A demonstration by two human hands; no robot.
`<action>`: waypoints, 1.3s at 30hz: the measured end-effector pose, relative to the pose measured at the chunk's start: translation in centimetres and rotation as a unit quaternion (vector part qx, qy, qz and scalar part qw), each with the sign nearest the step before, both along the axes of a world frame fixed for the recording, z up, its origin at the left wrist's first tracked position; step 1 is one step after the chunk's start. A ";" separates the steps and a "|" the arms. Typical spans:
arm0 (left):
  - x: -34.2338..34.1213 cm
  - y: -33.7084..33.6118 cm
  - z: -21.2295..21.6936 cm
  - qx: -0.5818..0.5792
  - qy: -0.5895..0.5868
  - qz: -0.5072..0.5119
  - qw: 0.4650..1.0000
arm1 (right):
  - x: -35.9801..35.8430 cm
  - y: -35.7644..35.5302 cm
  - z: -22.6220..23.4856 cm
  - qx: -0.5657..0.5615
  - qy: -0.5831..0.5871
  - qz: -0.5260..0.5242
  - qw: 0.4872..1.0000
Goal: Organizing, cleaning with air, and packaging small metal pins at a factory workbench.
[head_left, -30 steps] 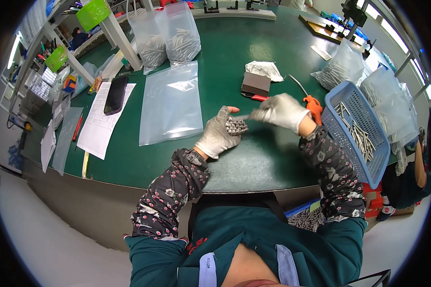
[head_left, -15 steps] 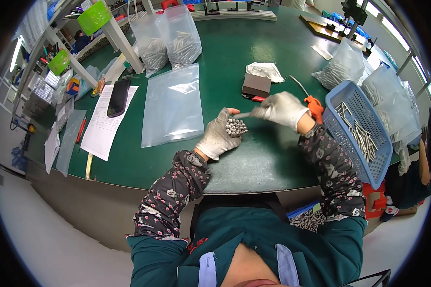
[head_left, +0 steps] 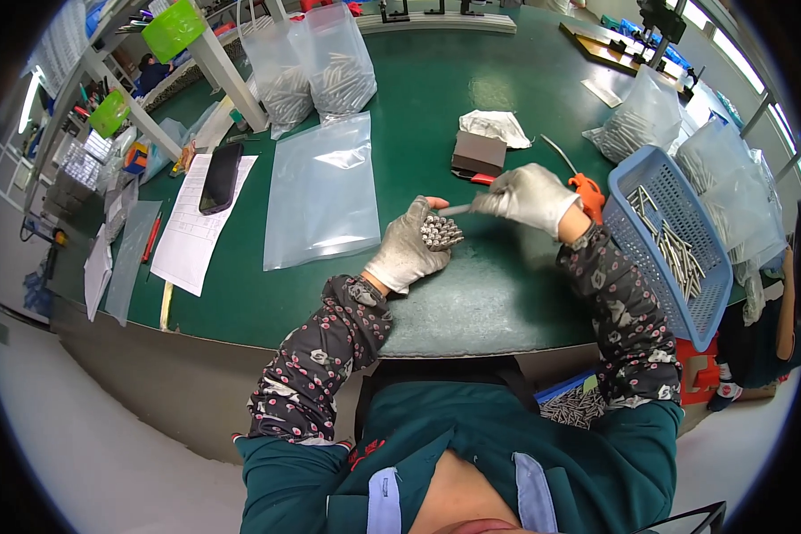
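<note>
Head view, your left side first: a paper sheet point(head_left: 182, 249) lies on the table point(head_left: 489, 311) with a black phone point(head_left: 222, 180) on it, then a flat clear bag point(head_left: 320, 209). Next, your gloved left hand point(head_left: 409, 247) has its fingers wrapped around a bundle of metal pins point(head_left: 442, 234), ends showing, near the table's front edge; whether the bundle touches the table you cannot tell. A slim grey rod point(head_left: 457, 210) sits just above it, pinched in the fingers of your gloved right hand point(head_left: 532, 198). Behind the rod lies a brown block point(head_left: 479, 153). Beyond your right hand are an orange-handled tool point(head_left: 587, 192) and a blue basket point(head_left: 705, 319) holding loose pins point(head_left: 683, 260).
</note>
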State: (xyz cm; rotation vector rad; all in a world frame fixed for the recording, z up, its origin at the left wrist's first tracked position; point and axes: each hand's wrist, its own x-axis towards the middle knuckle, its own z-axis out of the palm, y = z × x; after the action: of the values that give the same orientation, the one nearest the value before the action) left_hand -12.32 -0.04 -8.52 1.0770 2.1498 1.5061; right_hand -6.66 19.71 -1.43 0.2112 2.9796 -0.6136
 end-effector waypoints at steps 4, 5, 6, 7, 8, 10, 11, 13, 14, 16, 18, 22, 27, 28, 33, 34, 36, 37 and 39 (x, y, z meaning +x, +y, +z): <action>0.0 -0.2 -0.1 0.026 0.002 -0.003 1.000 | 0.0 -1.4 -0.9 0.001 0.040 0.062 0.997; 0.1 -0.1 -0.1 0.027 0.001 -0.006 1.000 | -0.1 -0.5 -0.5 0.034 0.053 0.037 0.997; 0.2 -0.1 0.2 0.007 -0.009 -0.005 1.000 | -0.2 0.0 0.0 0.064 0.067 0.018 0.996; 0.1 -0.2 0.3 -0.014 -0.020 -0.003 1.000 | 0.0 -0.4 0.0 0.011 0.100 0.041 0.994; -0.1 -0.3 0.1 -0.015 -0.019 -0.001 1.000 | -0.1 -0.9 0.2 0.023 0.049 0.059 0.997; -0.4 -0.5 -0.3 0.022 -0.024 -0.005 0.999 | -0.2 -2.5 0.0 0.032 0.030 0.111 0.993; -0.6 -0.5 -0.4 0.021 -0.024 -0.006 0.999 | -0.7 -2.2 -0.2 0.005 0.025 0.096 0.995; -0.6 0.1 -0.3 0.007 -0.018 -0.002 1.000 | -0.9 -0.7 0.2 0.032 0.041 0.038 0.998; -0.7 0.3 -0.1 0.009 -0.017 -0.003 1.000 | -0.7 -0.1 0.5 0.047 0.060 0.020 0.997; -0.4 0.3 0.3 -0.004 0.023 0.005 1.000 | -0.1 -1.5 1.5 0.020 0.038 0.070 0.997; 0.1 0.4 0.6 0.005 -0.009 0.008 1.000 | 0.4 -1.5 0.2 -0.006 0.052 0.073 0.996; -0.4 0.1 -1.4 0.016 -0.004 0.018 1.000 | 0.1 0.5 -1.2 0.017 0.122 -0.016 0.992; 0.0 -0.3 -1.4 0.040 -0.016 0.003 0.999 | 1.3 -0.3 -2.2 -0.027 0.117 0.044 0.992; -0.1 -0.3 -1.5 0.044 -0.033 0.004 0.998 | 1.4 -0.8 -2.0 -0.027 0.104 0.063 0.992; -0.2 -0.4 -1.1 0.039 0.000 0.004 0.999 | 0.7 0.4 -0.9 -0.027 0.040 0.025 0.999; -0.3 -0.1 -0.9 0.048 -0.010 0.001 0.999 | 0.4 1.6 -0.6 -0.015 0.036 -0.027 0.999; -0.4 0.0 -1.0 0.047 0.004 0.007 0.999 | 0.0 2.5 -1.0 -0.044 0.045 -0.062 0.996; -0.5 -0.1 -1.1 0.043 0.020 0.012 0.999 | -0.4 2.2 -1.5 -0.046 0.060 -0.080 0.994; -0.4 -0.2 -1.3 0.037 0.035 0.016 0.999 | -0.8 1.5 -2.1 -0.048 0.056 -0.073 0.995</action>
State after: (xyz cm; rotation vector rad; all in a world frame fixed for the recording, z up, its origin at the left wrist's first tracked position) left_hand -12.77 -0.25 -9.77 1.1404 2.1839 1.5957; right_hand -7.49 21.21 -3.57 0.4017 3.0502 -0.8092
